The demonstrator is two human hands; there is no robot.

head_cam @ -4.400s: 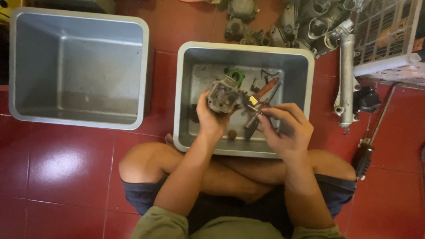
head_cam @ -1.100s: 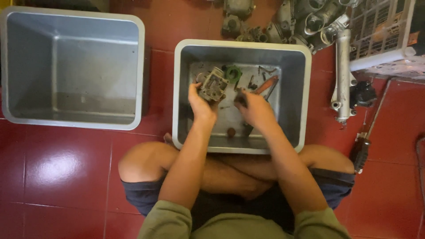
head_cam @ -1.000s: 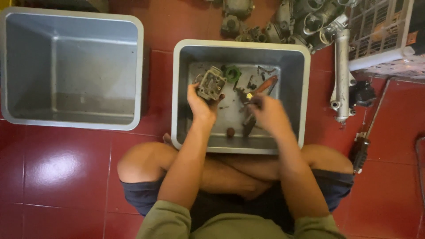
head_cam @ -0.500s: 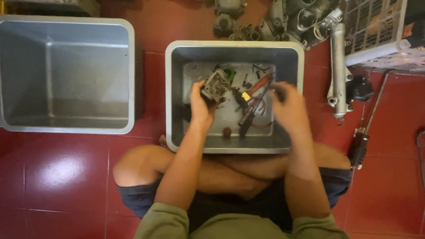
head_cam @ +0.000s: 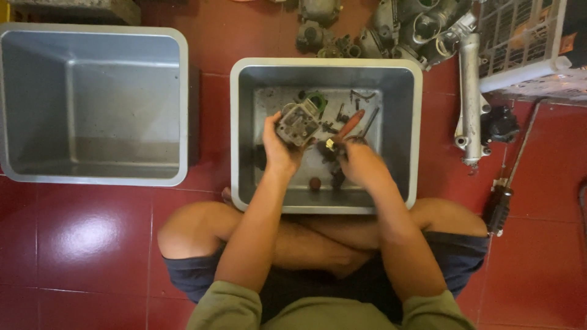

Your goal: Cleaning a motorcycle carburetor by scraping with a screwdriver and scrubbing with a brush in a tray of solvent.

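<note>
I sit cross-legged on red floor tiles with a grey plastic tub in front of my legs. My left hand holds a grey metal carburettor-like part over the tub. My right hand is down inside the tub, fingers closed near a small yellowish piece and the tip of a red-handled screwdriver. I cannot tell whether it grips anything. Small parts, a green piece and a round brown bit lie on the tub's floor.
A second grey tub stands to the left. Grey engine castings are piled at the back. A metal fork tube, a black part and a long black-handled screwdriver lie at the right by a white crate.
My right hand went to the tub's right side, then came back to the middle next to the screwdriver tip. The left hand kept the metal part, shifting slightly.
</note>
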